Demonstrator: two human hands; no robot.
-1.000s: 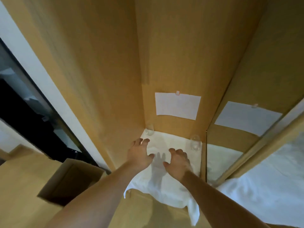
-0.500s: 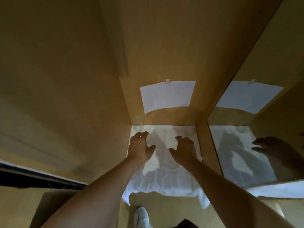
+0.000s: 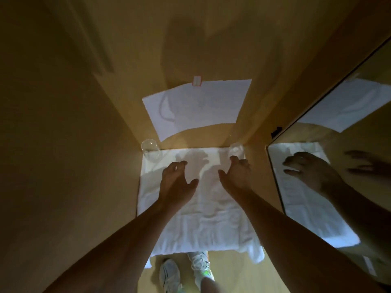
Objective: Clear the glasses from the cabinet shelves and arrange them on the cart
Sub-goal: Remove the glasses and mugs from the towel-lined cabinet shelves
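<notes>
Both hands advanced since a second ago: left hand [image 3: 176, 182] and right hand [image 3: 237, 176] half-curled, empty; right fingertips at clear round tumbler [image 3: 236, 150] mid-frame, second clear tumbler [image 3: 150, 149] left; pickup imminent.

Dim tan wood cabinet walls [image 3: 63, 123] fill the frame. White paper sheet [image 3: 196, 106] taped at centre back. Mirror panel [image 3: 338, 166] at right, tan floor [image 3: 228, 271] at bottom.

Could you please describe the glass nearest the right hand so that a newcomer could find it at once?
Start at the white towel lining the cabinet shelf. At its far right corner stands a clear glass, just beyond the right hand. Unlike the other glass at the far left corner, it sits beside the mirrored panel.
</notes>
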